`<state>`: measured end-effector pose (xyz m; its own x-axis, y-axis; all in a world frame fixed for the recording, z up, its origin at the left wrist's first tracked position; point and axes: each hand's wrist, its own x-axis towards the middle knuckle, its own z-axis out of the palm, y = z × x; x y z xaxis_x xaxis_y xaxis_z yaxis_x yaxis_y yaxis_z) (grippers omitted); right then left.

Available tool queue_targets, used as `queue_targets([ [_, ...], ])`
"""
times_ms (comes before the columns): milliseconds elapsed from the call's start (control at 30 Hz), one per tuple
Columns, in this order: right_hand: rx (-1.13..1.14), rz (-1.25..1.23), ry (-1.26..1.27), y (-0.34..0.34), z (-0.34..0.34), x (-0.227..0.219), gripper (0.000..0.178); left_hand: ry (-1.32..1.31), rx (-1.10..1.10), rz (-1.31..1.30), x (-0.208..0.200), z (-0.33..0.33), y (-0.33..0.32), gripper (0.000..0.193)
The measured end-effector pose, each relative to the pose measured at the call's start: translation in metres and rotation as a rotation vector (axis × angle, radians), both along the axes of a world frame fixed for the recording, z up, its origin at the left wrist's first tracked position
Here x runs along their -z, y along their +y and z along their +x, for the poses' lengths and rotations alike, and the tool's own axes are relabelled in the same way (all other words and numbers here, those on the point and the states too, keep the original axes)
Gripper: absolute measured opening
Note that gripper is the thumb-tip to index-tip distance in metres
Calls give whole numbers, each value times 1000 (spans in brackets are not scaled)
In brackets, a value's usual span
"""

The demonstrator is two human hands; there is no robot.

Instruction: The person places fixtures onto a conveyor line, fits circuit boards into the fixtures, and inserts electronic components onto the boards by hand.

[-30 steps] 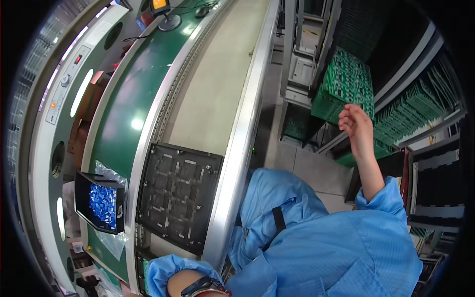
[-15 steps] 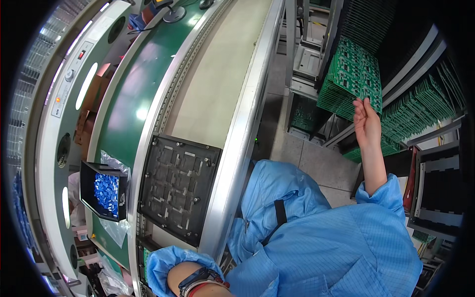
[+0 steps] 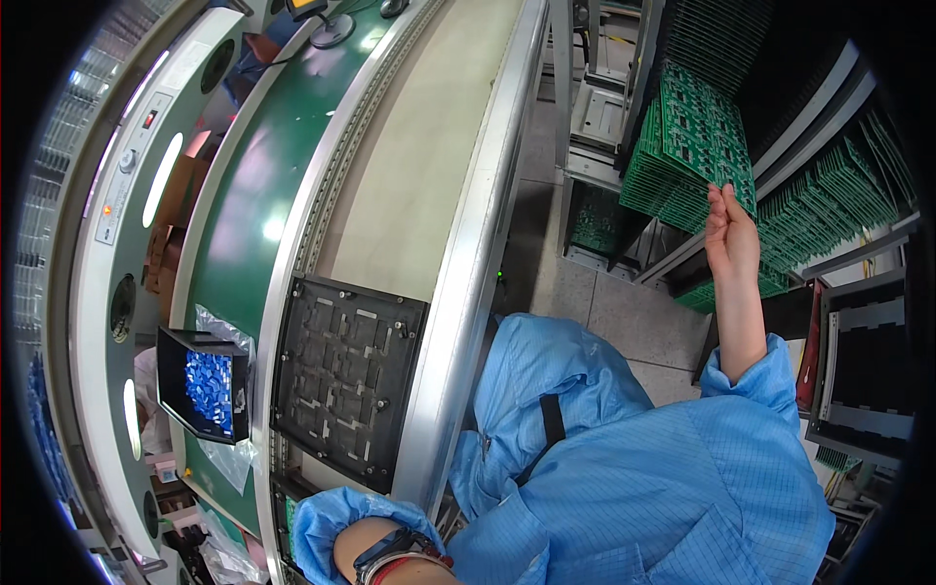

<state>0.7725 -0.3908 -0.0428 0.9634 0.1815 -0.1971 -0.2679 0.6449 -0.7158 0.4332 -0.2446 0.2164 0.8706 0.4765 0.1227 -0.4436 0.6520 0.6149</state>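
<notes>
My right hand (image 3: 733, 234) reaches out to the far right, its fingertips closed on the near edge of the top green circuit board (image 3: 697, 136). This board lies on a stack of similar boards (image 3: 658, 185) held in a dark slotted rack. My left forearm (image 3: 366, 546), with a wristwatch (image 3: 395, 551) and a red band, shows at the bottom edge. The left hand itself is out of the picture.
A black fixture plate with cut-outs (image 3: 346, 375) lies on the pale conveyor (image 3: 409, 146), beside a metal rail (image 3: 468, 263). Further left, a black bin (image 3: 175, 366) holds small blue parts (image 3: 210, 390). More boards (image 3: 829, 214) fill a rack at right.
My right hand has shifted slightly right along the board's edge, with the fingers closer together. The view has tilted a little. My left forearm stays about where it was.
</notes>
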Motion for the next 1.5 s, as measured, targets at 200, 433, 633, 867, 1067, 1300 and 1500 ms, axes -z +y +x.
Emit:
queue_targets([
  [200,38,321,54,4,6,4,31,-67,-15,138,19,-4,8,21],
  [433,101,183,52,28,-57,-37,25,-193,-264,120,22,3,-14,41],
  [633,-6,55,-167,4,-104,-22,24,-41,-261,368,71,24,36,55],
  [867,-93,-10,-264,5,-137,-10,25,594,365,423,157,130,37,68],
  [1067,-160,-143,-480,21,-175,-7,32,272,168,437,173,135,20,30],
  [1300,-471,-134,-260,70,-118,42,50,311,-151,643,116,-24,99,32],
  [1500,-1596,-40,-435,175,-113,-46,59,689,-263,432,154,-136,98,32],
])
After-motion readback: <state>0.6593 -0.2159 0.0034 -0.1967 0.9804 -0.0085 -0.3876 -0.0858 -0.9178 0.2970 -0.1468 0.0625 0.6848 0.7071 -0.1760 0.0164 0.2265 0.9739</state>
